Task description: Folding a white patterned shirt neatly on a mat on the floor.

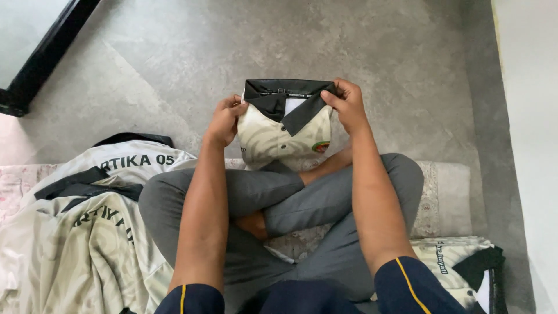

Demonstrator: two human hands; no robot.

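Folded shirt (283, 131): cream with a faint swirl pattern, black collar, small coloured badge on the chest. Held upright at centre frame, slightly above the middle, in front of the crossed legs (290, 203) in grey trousers. Collar uppermost, facing the camera; lower edge just above the knees.

Left hand (225, 119): at the left edge of the folded shirt, just below the collar end. Fingers closed around that edge, gripping the fabric.

Right hand (347, 104): at the right end of the collar. Fingers closed, pinching the black collar tip and the cream fabric behind it. Both forearms extended up the frame from dark blue sleeves with a yellow stripe at the bottom edge.

Pile of shirts (81, 227): lower left of the frame, unfolded and loosely heaped, same cream fabric with black collars and dark lettering. Touching the left knee; well apart from both hands.

Folded stack (459, 261): lower right of the frame, cream shirts with black trim, lying flat beside the right thigh.

Mat (447, 197): pale, patterned, under the legs, visible at middle right and as a strip at middle left.

Floor (261, 40): grey, mottled, filling the upper half of the frame behind the held shirt.

Black frame (46, 55): diagonal bar at upper left, bordering a pale panel.

Pale wall (529, 116): along the right edge of the frame.
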